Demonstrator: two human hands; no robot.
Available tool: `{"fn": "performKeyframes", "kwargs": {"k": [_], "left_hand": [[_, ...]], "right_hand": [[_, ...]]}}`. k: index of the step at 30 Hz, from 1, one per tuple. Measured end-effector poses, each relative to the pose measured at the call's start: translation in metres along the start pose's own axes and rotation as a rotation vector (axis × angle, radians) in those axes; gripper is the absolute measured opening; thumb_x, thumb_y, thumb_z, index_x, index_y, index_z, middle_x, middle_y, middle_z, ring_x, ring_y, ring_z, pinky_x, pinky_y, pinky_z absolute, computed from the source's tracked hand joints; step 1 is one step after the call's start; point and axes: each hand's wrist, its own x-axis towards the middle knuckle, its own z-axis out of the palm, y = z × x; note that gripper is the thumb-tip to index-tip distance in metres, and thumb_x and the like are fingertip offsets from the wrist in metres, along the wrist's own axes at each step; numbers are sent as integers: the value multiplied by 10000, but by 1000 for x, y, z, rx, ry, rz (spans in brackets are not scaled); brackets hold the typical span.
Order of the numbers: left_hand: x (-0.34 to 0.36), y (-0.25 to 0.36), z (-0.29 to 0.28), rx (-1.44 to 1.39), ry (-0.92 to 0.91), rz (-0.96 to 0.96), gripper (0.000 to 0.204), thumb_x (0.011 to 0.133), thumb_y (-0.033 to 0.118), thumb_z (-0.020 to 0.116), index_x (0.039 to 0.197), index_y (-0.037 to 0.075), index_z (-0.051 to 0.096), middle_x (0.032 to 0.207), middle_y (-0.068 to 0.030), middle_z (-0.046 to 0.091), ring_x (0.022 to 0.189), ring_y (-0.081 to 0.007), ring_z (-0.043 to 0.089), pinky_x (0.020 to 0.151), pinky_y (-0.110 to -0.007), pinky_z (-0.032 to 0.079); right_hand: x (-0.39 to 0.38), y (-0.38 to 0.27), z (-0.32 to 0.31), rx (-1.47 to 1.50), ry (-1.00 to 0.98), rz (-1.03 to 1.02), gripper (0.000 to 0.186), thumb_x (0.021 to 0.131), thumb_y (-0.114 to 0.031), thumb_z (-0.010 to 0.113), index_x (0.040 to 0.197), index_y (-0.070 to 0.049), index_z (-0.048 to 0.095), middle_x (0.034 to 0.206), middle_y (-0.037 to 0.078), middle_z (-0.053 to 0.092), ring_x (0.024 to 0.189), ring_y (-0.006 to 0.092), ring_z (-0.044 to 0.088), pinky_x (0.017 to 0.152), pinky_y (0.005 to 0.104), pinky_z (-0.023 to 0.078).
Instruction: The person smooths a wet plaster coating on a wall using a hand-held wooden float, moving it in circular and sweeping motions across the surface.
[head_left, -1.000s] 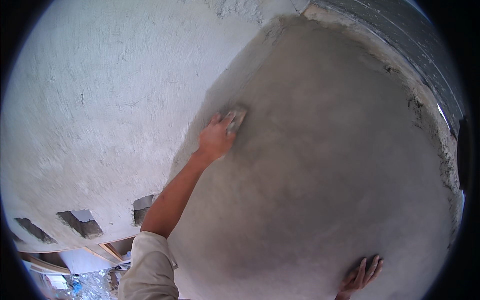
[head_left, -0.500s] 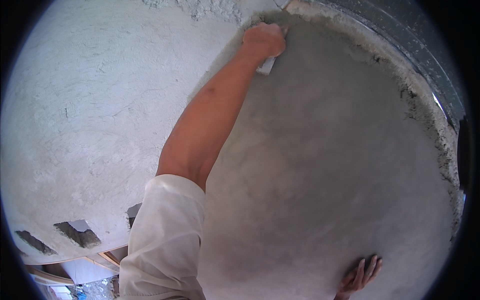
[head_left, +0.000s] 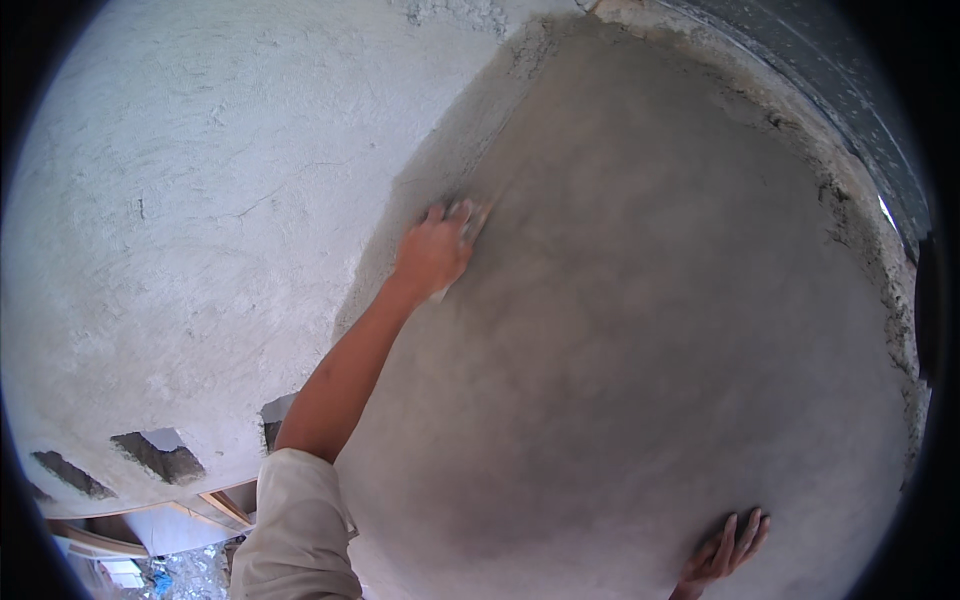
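Observation:
My left hand (head_left: 435,252) is closed around a flat trowel (head_left: 480,220), mostly hidden by the fingers; its narrow edge shows along the hand's right side. The tool is against the wall, on the border of the smooth, damp grey plaster (head_left: 620,300). Left of the hand runs a rougher, darker strip of plaster (head_left: 440,150), and beyond it lies the pale, dry wall surface (head_left: 220,220). At the lower right, my right hand (head_left: 725,550) rests on the grey plaster with its fingers stretched out, holding nothing.
A ragged plaster edge (head_left: 835,190) curves down the right side beside a dark grey frame (head_left: 840,80). Several rough-edged holes, one of them a slanted opening (head_left: 160,457), pierce the pale wall at lower left. Below them are wooden pieces (head_left: 225,508) and crumpled shiny sheeting (head_left: 200,575).
My left hand has come down and leftward along the plaster border with the trowel, uncovering the rough strip near the top. My right hand stays in nearly the same place.

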Motion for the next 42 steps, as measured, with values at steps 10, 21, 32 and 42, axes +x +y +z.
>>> {"fn": "performKeyframes", "kwargs": {"k": [10, 21, 32, 42], "left_hand": [[78, 74, -49, -180, 286, 162, 490, 876, 234, 560, 1348, 119, 499, 1248, -213, 530, 1112, -398, 549, 939, -451, 465], [145, 110, -72, -63, 272, 283, 476, 878, 274, 541, 1328, 121, 531, 1276, -193, 544, 1165, -351, 550, 991, -444, 446], [66, 68, -50, -156, 339, 236, 508, 865, 220, 571, 1363, 149, 499, 1274, -242, 515, 1120, -393, 554, 943, -453, 462], [194, 108, -73, -135, 262, 231, 355, 895, 247, 467, 1140, 37, 614, 1151, -217, 607, 1078, -368, 594, 917, -445, 480]], "right_hand": [[-3, 9, -2, 19, -4, -31, 348, 925, -42, 374, 1139, 41, 636, 1320, 244, 537, 1308, 460, 401, 1068, 574, 304], [-1, 2, 0, 46, 5, -6, 333, 925, -29, 393, 1139, 51, 635, 1327, 239, 532, 1314, 458, 392, 1072, 562, 308], [-1, 4, 1, 21, 2, -21, 340, 924, -24, 391, 1151, 33, 638, 1336, 227, 531, 1316, 448, 394, 1073, 562, 308], [7, -7, -2, 48, 48, 26, 334, 923, -93, 416, 1120, 19, 661, 1292, 228, 564, 1275, 445, 442, 1051, 564, 337]]}}
